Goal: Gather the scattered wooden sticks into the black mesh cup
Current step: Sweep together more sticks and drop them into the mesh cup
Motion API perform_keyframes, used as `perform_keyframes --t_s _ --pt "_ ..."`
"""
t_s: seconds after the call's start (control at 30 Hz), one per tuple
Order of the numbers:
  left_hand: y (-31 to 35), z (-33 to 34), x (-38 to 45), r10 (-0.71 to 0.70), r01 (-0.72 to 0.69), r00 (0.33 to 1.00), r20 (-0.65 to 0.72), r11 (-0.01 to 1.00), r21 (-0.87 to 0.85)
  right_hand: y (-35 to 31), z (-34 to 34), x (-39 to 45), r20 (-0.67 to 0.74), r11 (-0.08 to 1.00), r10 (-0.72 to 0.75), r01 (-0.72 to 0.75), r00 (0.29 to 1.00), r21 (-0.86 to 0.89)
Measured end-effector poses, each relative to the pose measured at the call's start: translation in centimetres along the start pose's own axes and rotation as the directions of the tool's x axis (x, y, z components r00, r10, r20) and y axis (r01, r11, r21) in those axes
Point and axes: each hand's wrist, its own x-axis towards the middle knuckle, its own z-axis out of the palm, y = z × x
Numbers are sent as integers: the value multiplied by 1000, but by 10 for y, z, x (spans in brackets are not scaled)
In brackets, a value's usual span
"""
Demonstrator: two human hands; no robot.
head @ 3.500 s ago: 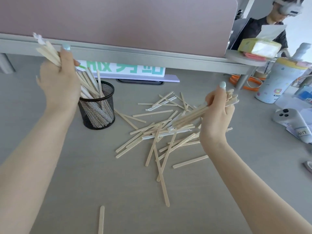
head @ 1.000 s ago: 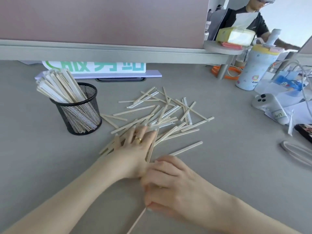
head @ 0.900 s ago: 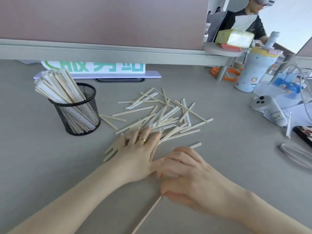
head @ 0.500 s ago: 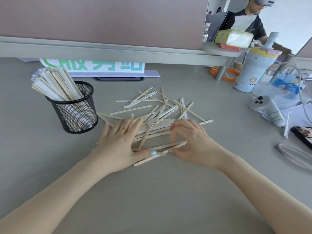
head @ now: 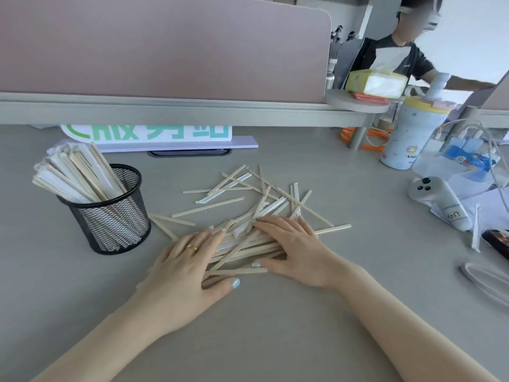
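Nearest the camera, both forearms reach forward over the grey desk. The left hand lies palm down with its fingers spread and nearly straight, resting flat on the near left edge of the pile of wooden sticks; a gold ring sits on one finger and the thumb points right along the desk beneath the closest sticks. The right hand lies flat too, fingers extended leftward over the pile's right side, thumb stretched along its near edge. Neither hand grips anything; both press on the sticks, which bunch up between the two sets of fingertips.

Beyond the fingertips, more sticks lie loosely crisscrossed on the desk, some in thin white wrappers, a few straying out to the right past the right hand.

Left of the left hand's fingers and a little farther back stands the black mesh cup, upright and already holding a thick bundle of sticks leaning left.

Farther right sit a white controller and a pale drink cup. At the back runs a mauve divider.
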Motion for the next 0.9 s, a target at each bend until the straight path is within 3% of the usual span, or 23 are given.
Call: perform_keyframes --t_s 0.27,0.43,0.63,0.77,0.9 --pt "6 3 0 -31 31 997 -76 1000 -1 -1 2 -1 -125 995 -55 65 991 81" --pt "6 0 1 -35 31 995 -90 998 -52 18 -14 -1 -168 995 36 -51 985 -85" --pt "6 0 0 -21 7 991 -132 994 -106 35 -24 -8 -22 964 265 -265 964 -3" --pt "7 1 -1 -37 10 981 -192 990 -140 29 -20 -6 -5 968 247 -247 969 40" --pt "7 -3 -1 -48 15 981 -185 984 -179 22 -18 -7 -63 980 140 -129 988 155"
